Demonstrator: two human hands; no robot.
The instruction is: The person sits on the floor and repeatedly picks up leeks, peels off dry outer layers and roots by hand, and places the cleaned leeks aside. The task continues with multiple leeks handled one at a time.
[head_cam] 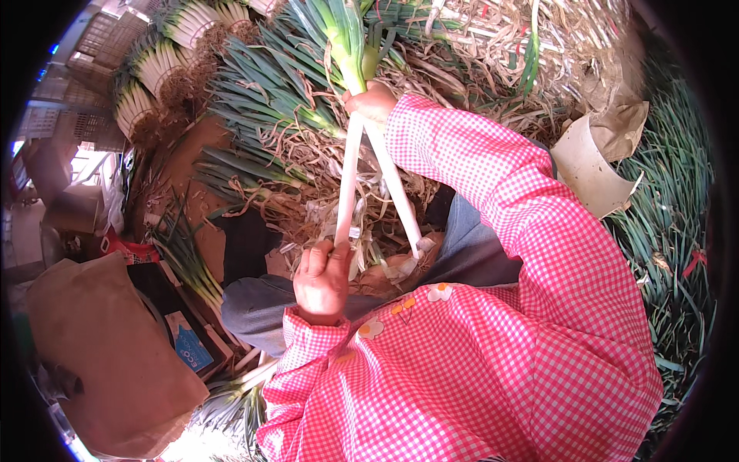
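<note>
Two long-stalked Welsh onions cross in front of me, their green tops together at the upper end and their white shanks spread into a narrow V. My right hand (372,104) is closed around both where green meets white. The lower end of the left onion (349,179) goes into the fingers of my left hand (323,283), which hide its root end. The right onion (395,187) slants down to the right, its tip (424,247) by pale loose skins between my legs.
Dry leaves and skins (369,213) litter the ground ahead, with green-topped onions (277,81) beyond. Tied onion bundles (156,63) stand at upper left. A cardboard sheet (109,358) and a dark box (179,317) lie left. More green leaves (670,231) and a curved pale sheet (592,167) are right.
</note>
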